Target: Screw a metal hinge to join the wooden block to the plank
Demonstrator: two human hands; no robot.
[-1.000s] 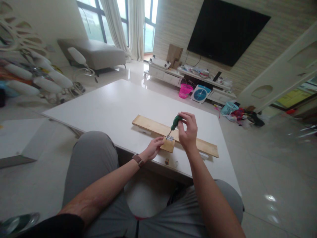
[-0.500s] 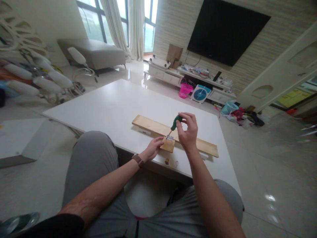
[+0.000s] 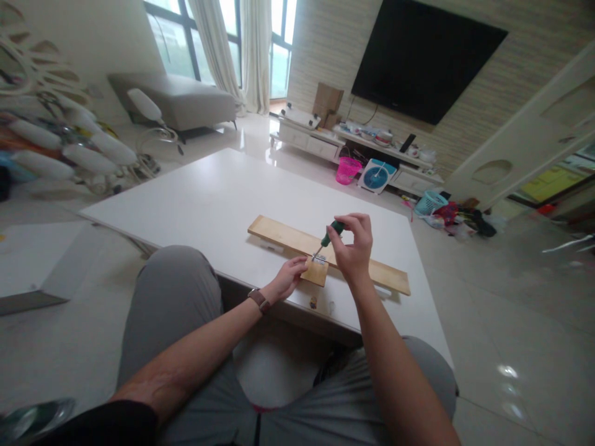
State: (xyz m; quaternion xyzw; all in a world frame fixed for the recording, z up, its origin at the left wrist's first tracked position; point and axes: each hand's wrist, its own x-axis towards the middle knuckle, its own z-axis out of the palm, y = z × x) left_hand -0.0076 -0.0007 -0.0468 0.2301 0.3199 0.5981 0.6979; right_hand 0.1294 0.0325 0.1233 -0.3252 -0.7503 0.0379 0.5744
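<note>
My right hand grips the green handle of a screwdriver, which slants down to the left. Its tip meets a metal hinge between a long wooden board and a small square wooden board. With fingers closed at its left edge, my left hand steadies the small board. The long board lies across the white table, raised on white pieces. Exactly where the tip sits on the hinge is too small to make out.
Near the front edge of the white table lie a small brownish item and a small clear item. Beyond are a pink basket, a blue-and-white fan and a low TV cabinet.
My right hand's fingers have shifted around the screwdriver handle, which now leans slightly more to the right. My left hand and both boards have stayed put.
</note>
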